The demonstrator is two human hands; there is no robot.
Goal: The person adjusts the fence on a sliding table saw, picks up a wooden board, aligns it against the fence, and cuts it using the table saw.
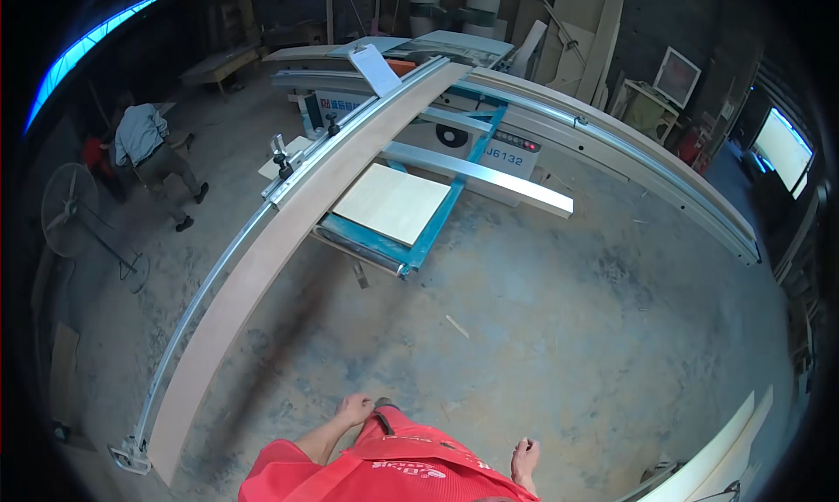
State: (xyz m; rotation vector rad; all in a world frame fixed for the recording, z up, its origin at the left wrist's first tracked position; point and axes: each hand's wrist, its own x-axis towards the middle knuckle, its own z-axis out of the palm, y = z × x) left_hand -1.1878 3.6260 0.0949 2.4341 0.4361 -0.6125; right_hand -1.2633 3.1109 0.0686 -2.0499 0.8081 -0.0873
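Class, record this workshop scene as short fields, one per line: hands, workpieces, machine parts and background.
Left hand: beside the waist; contents unclear
Right hand: lowered, loosely curled; contents unclear
Long piece: pale-brown wooden board, lying along the silver metal rail
Square piece: pale, flat wooden panel, resting on the blue metal frame
Contact: neither hand touches either piece
Background: another person in a light-blue shirt, near a round, grey standing fan
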